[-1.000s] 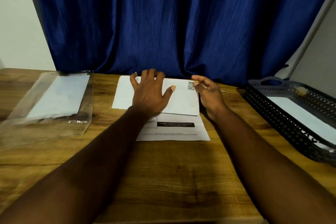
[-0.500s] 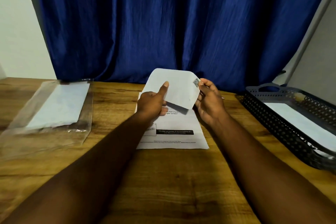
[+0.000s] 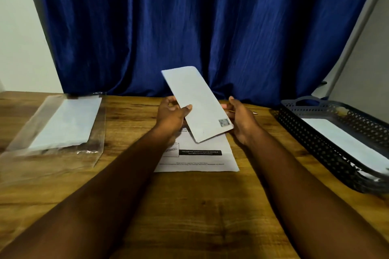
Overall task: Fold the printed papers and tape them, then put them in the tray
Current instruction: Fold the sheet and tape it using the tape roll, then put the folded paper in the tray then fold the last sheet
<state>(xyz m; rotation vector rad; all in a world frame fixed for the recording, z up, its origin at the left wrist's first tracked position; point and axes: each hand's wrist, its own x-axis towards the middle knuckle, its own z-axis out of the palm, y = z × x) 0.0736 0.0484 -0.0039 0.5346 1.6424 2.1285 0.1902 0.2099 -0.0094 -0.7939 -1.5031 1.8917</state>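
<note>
folded white paper [image 3: 195, 103], a long narrow slip with a small printed square near its lower corner, tilts in the air above the table's middle, pinched by your left hand [image 3: 171, 114], thumb on its face, fingers behind. behind it hangs a deep blue pleated curtain [image 3: 189, 17]. below spreads the brown wood-grain table [image 3: 189, 206]. at right sits a black perforated plastic tray [image 3: 311, 139] with a plain white sheet [image 3: 345, 143] lying inside; at left lies a clear plastic sleeve [image 3: 25, 164] holding a white paper stack [image 3: 67, 122]. a flat white printed page [image 3: 202, 155] with a black bar lies on the table under the held slip. your right hand [image 3: 242, 120] is at the slip's lower right edge; whether it grips cannot be told.
</note>
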